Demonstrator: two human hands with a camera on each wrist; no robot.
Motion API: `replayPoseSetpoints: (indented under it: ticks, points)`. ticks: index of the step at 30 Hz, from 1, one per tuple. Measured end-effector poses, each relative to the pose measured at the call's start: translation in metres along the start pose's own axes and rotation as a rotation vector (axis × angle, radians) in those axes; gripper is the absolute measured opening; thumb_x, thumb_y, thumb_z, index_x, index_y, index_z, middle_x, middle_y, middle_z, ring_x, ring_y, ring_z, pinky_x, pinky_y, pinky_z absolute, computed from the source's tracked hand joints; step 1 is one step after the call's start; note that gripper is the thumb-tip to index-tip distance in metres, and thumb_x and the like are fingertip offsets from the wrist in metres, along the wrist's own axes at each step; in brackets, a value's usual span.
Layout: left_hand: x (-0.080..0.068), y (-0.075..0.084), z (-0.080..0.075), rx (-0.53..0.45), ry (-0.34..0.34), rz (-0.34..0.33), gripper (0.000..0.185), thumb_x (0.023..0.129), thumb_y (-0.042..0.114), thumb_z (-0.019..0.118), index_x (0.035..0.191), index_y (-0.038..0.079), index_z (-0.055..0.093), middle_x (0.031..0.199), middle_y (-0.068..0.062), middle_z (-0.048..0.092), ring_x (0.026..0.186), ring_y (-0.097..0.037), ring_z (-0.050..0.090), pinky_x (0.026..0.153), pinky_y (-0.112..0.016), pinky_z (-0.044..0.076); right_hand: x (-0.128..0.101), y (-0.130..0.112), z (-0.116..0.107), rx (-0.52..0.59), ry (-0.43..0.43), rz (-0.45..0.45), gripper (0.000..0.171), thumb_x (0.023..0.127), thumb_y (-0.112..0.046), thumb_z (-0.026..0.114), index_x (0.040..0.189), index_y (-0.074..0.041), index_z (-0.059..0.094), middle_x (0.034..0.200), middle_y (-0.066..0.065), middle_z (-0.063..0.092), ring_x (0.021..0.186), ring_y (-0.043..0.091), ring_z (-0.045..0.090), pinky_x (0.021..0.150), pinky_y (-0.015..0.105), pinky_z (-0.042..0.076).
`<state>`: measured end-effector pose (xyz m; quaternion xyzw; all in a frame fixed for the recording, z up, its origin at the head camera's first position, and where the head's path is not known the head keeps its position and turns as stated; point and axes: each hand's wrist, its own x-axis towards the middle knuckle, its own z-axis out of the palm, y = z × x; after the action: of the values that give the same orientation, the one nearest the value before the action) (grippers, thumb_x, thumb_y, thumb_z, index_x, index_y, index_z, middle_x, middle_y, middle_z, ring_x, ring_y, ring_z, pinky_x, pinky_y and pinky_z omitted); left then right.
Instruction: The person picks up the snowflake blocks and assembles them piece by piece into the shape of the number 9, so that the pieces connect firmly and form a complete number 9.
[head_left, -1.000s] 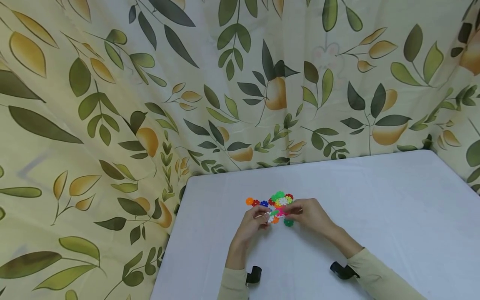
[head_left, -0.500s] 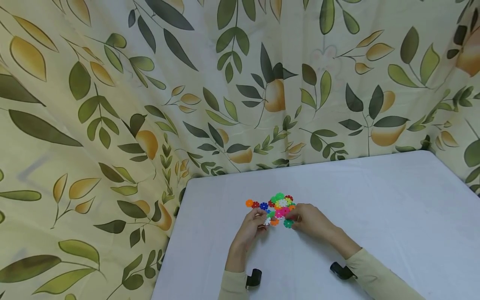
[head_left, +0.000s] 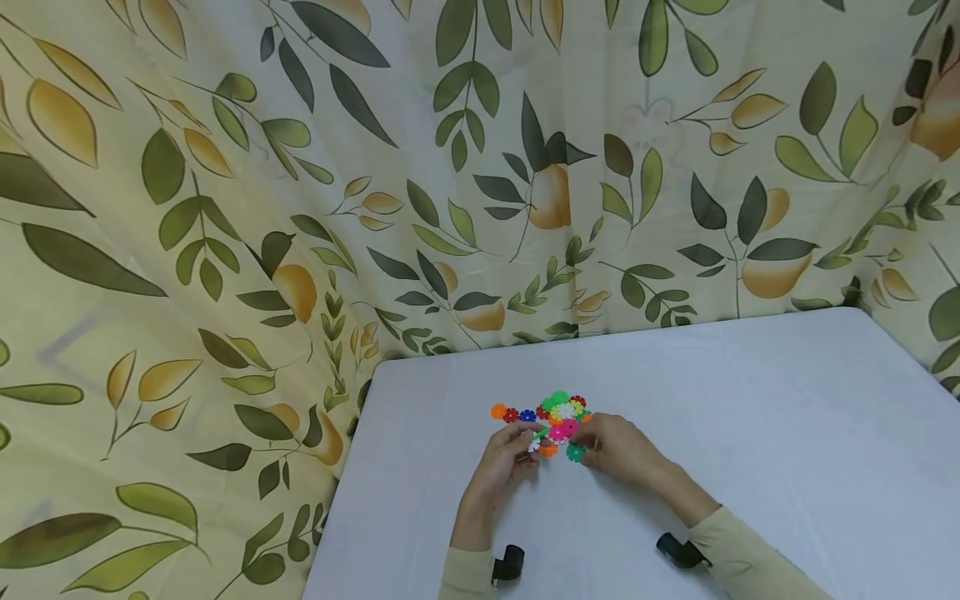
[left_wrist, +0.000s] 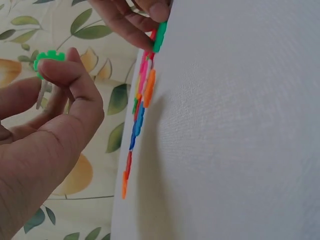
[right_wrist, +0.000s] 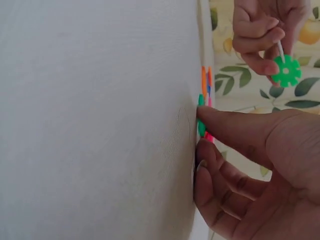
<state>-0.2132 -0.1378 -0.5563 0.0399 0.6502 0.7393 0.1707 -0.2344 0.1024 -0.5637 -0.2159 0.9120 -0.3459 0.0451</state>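
- Currently, the left hand [head_left: 501, 468], lower centre of the head view, pinches a bright green notched disc [right_wrist: 292, 76] above the table; a white disc [head_left: 534, 442] meets it edge-on, apparently seated in a slot.
- The right hand [head_left: 624, 450], to its right, grasps a dark green disc [head_left: 576, 452] between thumb and fingertip at the rim; whether that disc is joined to its neighbours cannot be told.
- Location: the snowflake-disc cluster [head_left: 562, 428] lies flat on the white table [head_left: 712, 400], below and right of the frame's middle; a row extends left, ending in an orange disc [head_left: 498, 411].
- Handling (judged): the discs look like thin moulded plastic. Expect low weight, fair stiffness and smooth, slightly slippery faces. Slots probably hold by friction, so joints are the weak points.
- Grip points: take a single disc by opposite rim edges, keeping free slots uncovered. Support the cluster near its dense middle; lifting by the row's end could part it.
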Motion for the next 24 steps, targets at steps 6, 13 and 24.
replayPoseSetpoints:
  ticks: [6,13,24]
  points:
    - [0.0,-0.002,-0.001,-0.005,-0.009,-0.001,0.039,0.106,0.023,0.062,0.128,-0.009,0.066,0.099,-0.01,0.067,0.086,-0.015,0.062,0.086,-0.028,0.057,-0.001,0.004,0.001,0.052,0.045,0.027,0.025,0.078,-0.006,0.091,0.094,-0.011,0.073,0.082,-0.004,0.066,0.076,0.012,0.058,0.067,0.029,0.052]
    - [0.001,-0.002,0.0,-0.059,0.037,-0.016,0.04,0.101,0.02,0.071,0.129,-0.008,0.067,0.117,-0.013,0.073,0.091,-0.019,0.067,0.1,-0.041,0.056,0.0,0.003,-0.007,0.198,0.051,0.051,0.015,0.085,-0.01,0.087,0.093,-0.013,0.075,0.077,-0.007,0.066,0.072,0.012,0.06,0.064,0.027,0.053]
    - [0.004,-0.003,0.003,-0.064,0.095,0.021,0.033,0.102,0.025,0.07,0.119,-0.003,0.066,0.11,-0.021,0.074,0.086,-0.017,0.067,0.094,-0.039,0.058,-0.003,-0.019,-0.027,0.733,0.089,0.136,0.023,0.094,-0.011,0.078,0.111,0.005,0.073,0.092,0.019,0.076,0.086,0.044,0.075,0.076,0.046,0.063]
